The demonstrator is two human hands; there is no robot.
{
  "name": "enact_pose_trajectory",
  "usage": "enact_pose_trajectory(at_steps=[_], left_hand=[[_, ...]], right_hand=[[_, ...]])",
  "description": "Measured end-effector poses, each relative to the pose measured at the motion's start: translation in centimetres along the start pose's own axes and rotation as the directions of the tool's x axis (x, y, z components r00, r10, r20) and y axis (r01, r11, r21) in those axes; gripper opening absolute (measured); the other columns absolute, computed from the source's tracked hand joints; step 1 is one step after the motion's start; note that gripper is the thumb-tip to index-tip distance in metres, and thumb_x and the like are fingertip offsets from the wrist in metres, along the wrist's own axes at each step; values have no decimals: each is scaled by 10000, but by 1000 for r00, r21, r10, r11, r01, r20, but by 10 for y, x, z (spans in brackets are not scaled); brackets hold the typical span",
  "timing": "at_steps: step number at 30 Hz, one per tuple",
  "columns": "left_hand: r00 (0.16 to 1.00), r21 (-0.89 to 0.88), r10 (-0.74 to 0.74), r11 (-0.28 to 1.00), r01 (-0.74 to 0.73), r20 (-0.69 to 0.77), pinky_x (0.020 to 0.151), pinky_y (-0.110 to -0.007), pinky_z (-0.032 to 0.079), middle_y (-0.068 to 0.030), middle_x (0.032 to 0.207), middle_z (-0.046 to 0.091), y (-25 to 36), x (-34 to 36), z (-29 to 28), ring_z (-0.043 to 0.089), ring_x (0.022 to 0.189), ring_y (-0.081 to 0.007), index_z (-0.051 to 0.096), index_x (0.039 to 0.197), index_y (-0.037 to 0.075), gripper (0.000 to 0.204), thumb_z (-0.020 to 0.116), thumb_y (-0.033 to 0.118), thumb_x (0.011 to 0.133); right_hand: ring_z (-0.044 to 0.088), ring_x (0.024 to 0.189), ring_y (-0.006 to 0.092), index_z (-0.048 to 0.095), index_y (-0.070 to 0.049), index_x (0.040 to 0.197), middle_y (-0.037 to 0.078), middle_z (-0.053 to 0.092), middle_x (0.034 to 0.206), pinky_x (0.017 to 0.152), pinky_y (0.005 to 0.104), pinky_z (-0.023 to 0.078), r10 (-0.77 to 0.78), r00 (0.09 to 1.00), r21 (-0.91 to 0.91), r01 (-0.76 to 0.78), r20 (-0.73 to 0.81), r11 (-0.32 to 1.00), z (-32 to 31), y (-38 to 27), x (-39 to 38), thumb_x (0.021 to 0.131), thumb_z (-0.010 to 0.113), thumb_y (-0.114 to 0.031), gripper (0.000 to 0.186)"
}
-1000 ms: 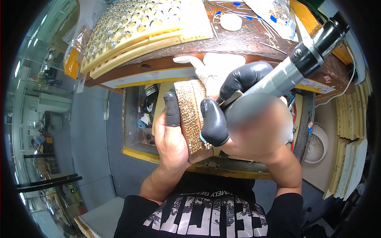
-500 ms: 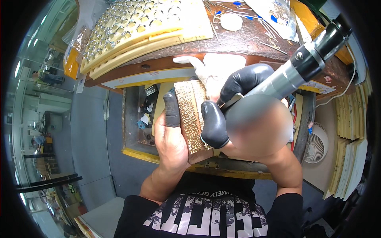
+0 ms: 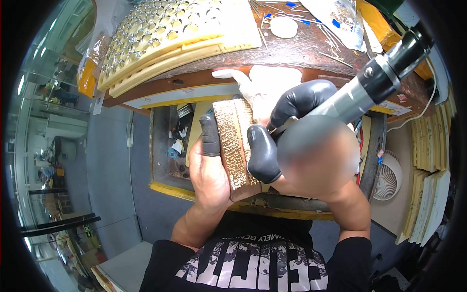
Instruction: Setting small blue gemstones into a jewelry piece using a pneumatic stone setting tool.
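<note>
My left hand (image 3: pixel 209 173), black cover on its thumb, grips a wooden block (image 3: pixel 234 146) covered in rows of small gold-coloured pieces. At the block's right side my right hand (image 3: pixel 275 134), with black-covered thumb and curled finger, grips a silver-and-black cylindrical handpiece (image 3: pixel 357 92), angled up to the right. Its tip is hidden between fingers and block. A blurred round patch covers much of this hand. A white form (image 3: pixel 265 82), perhaps a glove or wrapped fingers, lies behind the block; I cannot make it out. An open drawer (image 3: pixel 163 187) is below.
Yellow trays of many rings (image 3: pixel 165 34) sit on the wooden bench (image 3: pixel 301 51), among rods, a round white piece (image 3: pixel 283 27) and bags. A white fan (image 3: pixel 388 180) and stacked boards (image 3: pixel 428 194) stand right. Glass panels (image 3: pixel 53 146) on the left show a distant workspace.
The handpiece's upper end has tipped slightly down and to the right, with my right hand shifting very slightly. My left hand and the block stay almost still.
</note>
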State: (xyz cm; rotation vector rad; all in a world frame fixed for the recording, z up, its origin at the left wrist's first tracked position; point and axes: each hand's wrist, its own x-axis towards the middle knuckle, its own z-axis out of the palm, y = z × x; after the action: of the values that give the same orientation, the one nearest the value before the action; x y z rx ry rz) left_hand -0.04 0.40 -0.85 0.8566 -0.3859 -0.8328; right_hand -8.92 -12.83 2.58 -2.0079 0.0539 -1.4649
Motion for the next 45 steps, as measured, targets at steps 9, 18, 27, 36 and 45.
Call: enact_pose_trajectory(at_steps=[9,18,27,36,45], left_hand=[[998,39,5,999,-3,-62,794,-294,586,-145,1070,696,1,0,5,707,909,-183,573,1232,-57,470,393,348,1074],[997,55,-7,998,11,-78,764,-283,588,-130,1035,705,5,-1,5,712,872,-169,588,1206,-46,466,402,360,1072],[996,89,-13,996,21,-90,767,-285,588,-130,1036,702,4,-1,6,709,874,-169,589,1204,-43,462,407,360,1070],[999,34,11,999,-9,-50,788,-300,588,-143,1069,695,2,-1,3,707,907,-184,575,1226,-50,460,405,348,1071],[999,59,22,998,-20,-25,845,-321,577,-156,1102,687,2,0,5,698,956,-200,558,1255,-63,483,380,349,1076]], right_hand=[[612,613,149,606,35,844,87,609,780,547,259,469,-5,1000,5,5,-18,1000,0,-1,2,694,787,-25,242],[611,620,147,604,30,843,85,614,791,552,254,468,-13,1000,-7,13,15,1000,-1,-2,2,698,783,-12,235],[606,612,145,612,31,827,86,613,780,540,255,462,-5,1000,15,5,-12,1000,1,-2,3,688,786,-20,229],[591,591,134,603,36,826,79,604,777,537,248,457,-39,999,16,39,8,999,-2,0,4,681,777,-22,234],[591,595,134,610,27,795,82,604,783,530,250,457,19,1000,-30,-18,22,999,-2,-2,0,690,786,-26,211]])
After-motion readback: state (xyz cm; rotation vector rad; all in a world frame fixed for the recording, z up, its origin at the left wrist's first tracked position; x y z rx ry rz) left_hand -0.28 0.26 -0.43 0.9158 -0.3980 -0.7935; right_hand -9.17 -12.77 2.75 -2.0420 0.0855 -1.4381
